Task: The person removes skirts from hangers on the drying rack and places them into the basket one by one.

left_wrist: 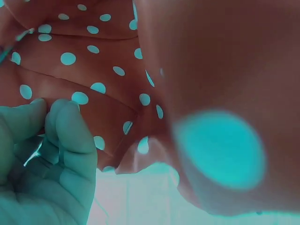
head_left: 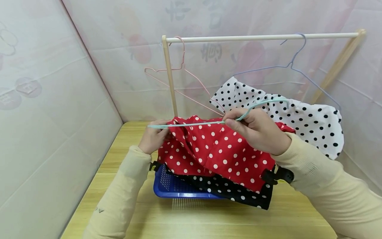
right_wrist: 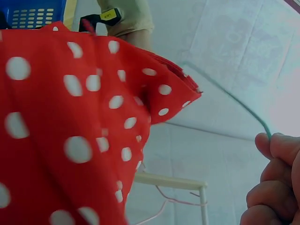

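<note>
2 sleeves cropped; basket part-hidden (red cloth).

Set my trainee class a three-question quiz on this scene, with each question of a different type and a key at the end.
1. Multiple choice: what colour is the held hanger in the right hand?
A) pink
B) mint green
C) blue

2. True or false: a white dotted cloth hangs on a blue hanger, which is hooked over the rack.

3. Short answer: beneath the red dotted cloth that the left hand pinches, which cloth overhangs the blue basket?

Key: 1. B. 2. True. 3. The black cloth with white dots.
</note>
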Available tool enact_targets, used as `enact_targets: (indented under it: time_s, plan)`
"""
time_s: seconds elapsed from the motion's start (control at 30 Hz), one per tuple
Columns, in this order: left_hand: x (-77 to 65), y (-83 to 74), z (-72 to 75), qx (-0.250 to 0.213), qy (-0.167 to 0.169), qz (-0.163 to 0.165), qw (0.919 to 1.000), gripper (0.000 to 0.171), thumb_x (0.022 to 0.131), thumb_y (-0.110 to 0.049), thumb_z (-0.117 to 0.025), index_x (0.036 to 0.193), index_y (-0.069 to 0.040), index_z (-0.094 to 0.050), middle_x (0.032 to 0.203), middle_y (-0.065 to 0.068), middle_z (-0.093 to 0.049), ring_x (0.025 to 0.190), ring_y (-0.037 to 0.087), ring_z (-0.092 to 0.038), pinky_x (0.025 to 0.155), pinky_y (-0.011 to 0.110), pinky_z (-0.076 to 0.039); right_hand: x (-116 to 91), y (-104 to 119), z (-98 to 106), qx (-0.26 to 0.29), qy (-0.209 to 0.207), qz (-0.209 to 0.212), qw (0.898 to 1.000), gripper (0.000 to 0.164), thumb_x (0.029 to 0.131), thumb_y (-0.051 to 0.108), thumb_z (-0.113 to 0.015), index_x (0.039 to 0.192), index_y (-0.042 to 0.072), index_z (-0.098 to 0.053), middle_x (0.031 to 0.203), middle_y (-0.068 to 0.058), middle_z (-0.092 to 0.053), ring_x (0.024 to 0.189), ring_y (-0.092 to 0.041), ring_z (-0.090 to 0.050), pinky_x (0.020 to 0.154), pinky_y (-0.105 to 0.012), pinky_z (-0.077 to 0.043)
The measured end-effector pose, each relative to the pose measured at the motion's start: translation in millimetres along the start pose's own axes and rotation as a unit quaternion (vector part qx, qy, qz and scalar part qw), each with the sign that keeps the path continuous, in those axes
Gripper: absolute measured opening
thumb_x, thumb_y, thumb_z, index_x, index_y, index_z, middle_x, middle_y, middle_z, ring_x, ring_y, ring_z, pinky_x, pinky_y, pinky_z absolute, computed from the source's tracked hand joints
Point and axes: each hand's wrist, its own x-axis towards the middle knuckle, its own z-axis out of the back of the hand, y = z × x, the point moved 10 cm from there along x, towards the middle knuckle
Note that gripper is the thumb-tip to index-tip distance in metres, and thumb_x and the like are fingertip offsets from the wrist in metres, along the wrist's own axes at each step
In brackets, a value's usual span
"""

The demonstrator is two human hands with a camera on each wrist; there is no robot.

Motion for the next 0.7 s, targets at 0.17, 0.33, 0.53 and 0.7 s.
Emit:
enact_targets:
  time_s: [0.17,0.33,0.53,0.7]
  plan:
    - [-2.2,8.8,7.0,0.018,-0.017,-0.011,0.9996,0.015,0.096,-0.009,-0.058,0.092,-0.005,-0.071,0.08,0.007,-0.063,0.062,0.018,-0.06,0.059,0.028,-0.054,-1.8,-0.3,6.0,-0.017,-0.006,-0.018,1.0,0.024,0.084,-0.01,-0.065,0.097,0.009,-0.071,0.055,0.006,-0.034,0.046,-0.008,-0.025,0.045,-0.023,-0.028]
    - [-3.6,15.8,10.1,0.015,-0.021,-0.008,0.9996,0.014,0.096,-0.012,-0.06,0.098,-0.006,-0.073,0.086,0.009,-0.067,0.063,0.018,-0.064,0.059,0.03,-0.056,-4.2,-1.0,9.9,-0.025,-0.008,-0.024,0.999,0.025,0.083,-0.01,-0.066,0.098,0.01,-0.071,0.053,0.006,-0.033,0.044,-0.008,-0.026,0.044,-0.023,-0.028]
    - [-5.2,31.2,8.5,0.019,-0.01,0.036,0.9991,0.018,0.096,-0.012,-0.058,0.095,-0.001,-0.073,0.078,0.013,-0.068,0.061,0.019,-0.061,0.058,0.028,-0.054,-8.9,-1.7,14.1,-0.028,-0.01,-0.009,1.0,0.025,0.081,-0.012,-0.066,0.096,0.008,-0.071,0.056,0.007,-0.039,0.046,-0.007,-0.031,0.046,-0.023,-0.03]
    - [-9.4,41.5,7.6,0.027,-0.001,0.063,0.9976,0.021,0.096,-0.011,-0.059,0.081,0.0,-0.069,0.067,0.012,-0.063,0.056,0.019,-0.056,0.054,0.027,-0.05,-13.7,-5.7,20.5,-0.042,-0.014,-0.009,0.999,0.023,0.083,-0.01,-0.066,0.097,0.007,-0.07,0.059,0.008,-0.042,0.048,-0.006,-0.032,0.047,-0.022,-0.03]
